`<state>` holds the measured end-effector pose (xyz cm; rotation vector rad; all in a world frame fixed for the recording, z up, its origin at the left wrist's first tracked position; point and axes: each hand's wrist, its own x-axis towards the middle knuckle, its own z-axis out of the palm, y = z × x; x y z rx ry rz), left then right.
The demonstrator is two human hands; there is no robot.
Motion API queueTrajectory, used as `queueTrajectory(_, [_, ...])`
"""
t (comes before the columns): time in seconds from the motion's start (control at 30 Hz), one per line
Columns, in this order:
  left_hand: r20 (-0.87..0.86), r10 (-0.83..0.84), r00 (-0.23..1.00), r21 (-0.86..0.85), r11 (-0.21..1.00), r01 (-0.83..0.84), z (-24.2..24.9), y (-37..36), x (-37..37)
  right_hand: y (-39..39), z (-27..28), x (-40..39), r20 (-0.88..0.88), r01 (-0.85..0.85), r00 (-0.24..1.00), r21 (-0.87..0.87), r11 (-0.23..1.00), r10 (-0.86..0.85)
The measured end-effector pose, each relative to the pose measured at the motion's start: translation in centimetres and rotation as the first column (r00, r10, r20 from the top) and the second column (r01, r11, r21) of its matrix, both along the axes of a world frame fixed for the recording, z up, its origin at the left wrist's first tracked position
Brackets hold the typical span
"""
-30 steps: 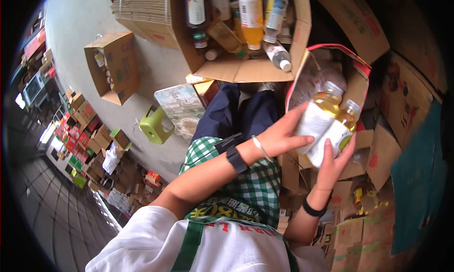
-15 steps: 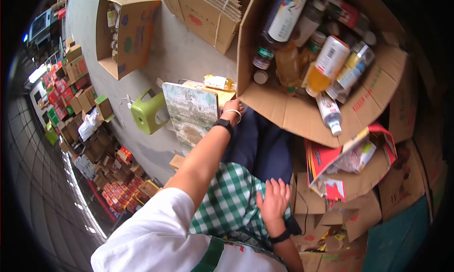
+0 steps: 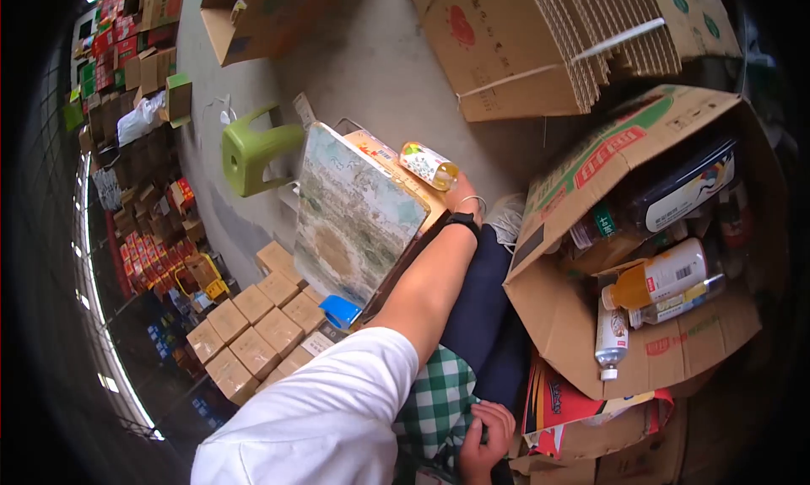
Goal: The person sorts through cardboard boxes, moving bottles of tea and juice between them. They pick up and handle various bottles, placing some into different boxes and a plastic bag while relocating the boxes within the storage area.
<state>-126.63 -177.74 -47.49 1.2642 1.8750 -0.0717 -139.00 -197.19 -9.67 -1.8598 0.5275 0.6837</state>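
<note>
My left hand (image 3: 464, 196), wearing a pale bracelet and a dark wristband, reaches to the end of a bottle of yellow drink (image 3: 429, 165). Its fingers look curled but are mostly hidden. The bottle lies on a flat cardboard piece (image 3: 384, 154) behind a worn, paint-stained board (image 3: 354, 219). My right hand (image 3: 489, 434) rests on the green-and-white checked cloth (image 3: 437, 401) over my lap, fingers curled in and nothing visible in them. To the right, a large open carton (image 3: 553, 316) holds several drink bottles, among them an orange one (image 3: 662, 276).
A green stool (image 3: 245, 158) stands left of the board. A blue tape roll or dispenser (image 3: 341, 311) sits beside small stacked cartons (image 3: 253, 342). Tied flattened cardboard (image 3: 506, 55) is at the top. A red box (image 3: 561, 401) lies below the large carton.
The view has turned and shifted, bringing the small cartons and blue item into sight. My left hand now meets the bottle's end. My right hand's fingers have gone from spread to curled.
</note>
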Motion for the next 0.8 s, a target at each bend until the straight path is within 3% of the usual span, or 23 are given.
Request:
queueTrajectory(0.03, [0.045,0.092,0.995,-0.142,0.986,-0.085,4.0,-1.1,1.7,0.5,0.2,0.4,0.009,-0.019,1.000,-0.036,0.999,0.019])
queueTrajectory(0.07, [0.160,0.281,0.946,-0.239,0.941,-0.240,4.4,-1.6,1.9,0.7,0.3,0.1,0.032,-0.030,0.999,-0.034,0.999,0.031])
queueTrajectory(0.1, [0.171,0.459,0.872,-0.490,0.808,-0.329,6.5,-1.7,2.0,0.6,0.1,-0.5,-0.007,-0.028,1.000,-0.040,0.999,0.028])
queueTrajectory(0.13, [0.168,0.537,0.827,-0.566,0.739,-0.365,9.6,-2.6,2.7,0.4,-0.2,-1.0,-0.038,-0.027,0.999,-0.051,0.998,0.025])
queueTrajectory(0.2, [0.130,0.604,0.786,-0.699,0.618,-0.359,13.7,-4.7,2.5,0.4,-0.7,-1.7,0.040,-0.057,0.997,-0.076,0.996,0.060])
queueTrajectory(0.27, [0.114,0.618,0.778,-0.737,0.578,-0.350,18.4,-6.6,2.3,0.5,-0.7,-1.7,-0.026,-0.076,0.997,-0.024,0.997,0.075])
queueTrajectory(0.37, [0.141,0.442,0.886,-0.659,0.710,-0.249,26.1,-6.5,1.9,0.8,1.3,-0.1,-0.007,-0.058,0.998,0.057,0.997,0.059])
queueTrajectory(0.43, [0.209,0.062,0.976,-0.472,0.881,0.045,31.7,-5.1,0.7,0.5,3.3,2.3,0.119,-0.118,0.987,0.043,0.992,0.112])
queueTrajectory(0.47, [0.304,-0.185,0.935,-0.384,0.874,0.298,34.2,-3.7,-0.4,0.2,4.6,3.8,0.155,-0.177,0.973,0.033,0.984,0.170])
queueTrajectory(0.5, [0.266,-0.609,0.747,-0.139,0.743,0.655,36.0,-1.9,-1.8,-0.1,5.4,5.0,0.219,-0.166,0.963,0.032,0.986,0.155])
queueTrajectory(0.53, [0.254,-0.835,0.489,0.025,0.511,0.859,38.5,0.1,-2.8,-0.3,6.2,6.1,0.282,-0.155,0.949,0.032,0.987,0.140])
queueTrajectory(0.57, [0.196,-0.924,0.329,0.035,0.342,0.939,42.1,1.8,-3.0,-0.5,8.1,8.1,0.368,-0.224,0.905,-0.015,0.975,0.213])
queueTrajectory(0.6, [0.175,-0.958,0.226,-0.039,0.222,0.974,47.6,3.0,-2.1,-0.6,10.8,10.1,0.446,-0.283,0.849,-0.066,0.957,0.282])
queueTrajectory(0.63, [0.066,-0.997,-0.031,-0.020,-0.032,0.999,52.6,3.9,-1.3,-0.6,13.3,11.9,0.503,-0.391,0.755,-0.171,0.905,0.421])
queueTrajectory(0.67, [0.136,-0.983,-0.121,-0.039,-0.127,0.991,57.5,4.5,-0.5,-0.5,15.7,13.4,0.539,-0.479,0.637,-0.283,0.831,0.551])
queueTrajectory(0.7, [0.246,-0.961,-0.129,-0.121,-0.162,0.979,61.2,5.0,0.1,-0.4,18.2,14.7,0.537,-0.577,0.537,-0.329,0.748,0.650])
queueTrajectory(0.73, [0.320,-0.919,-0.228,-0.142,-0.285,0.948,64.9,5.3,1.0,-0.1,21.1,16.0,0.547,-0.636,0.385,-0.427,0.643,0.744])
queueTrajectory(0.8, [0.456,-0.832,-0.316,-0.091,-0.397,0.913,70.5,6.0,2.2,0.5,24.0,17.3,0.677,-0.846,0.397,0.007,0.534,0.620])
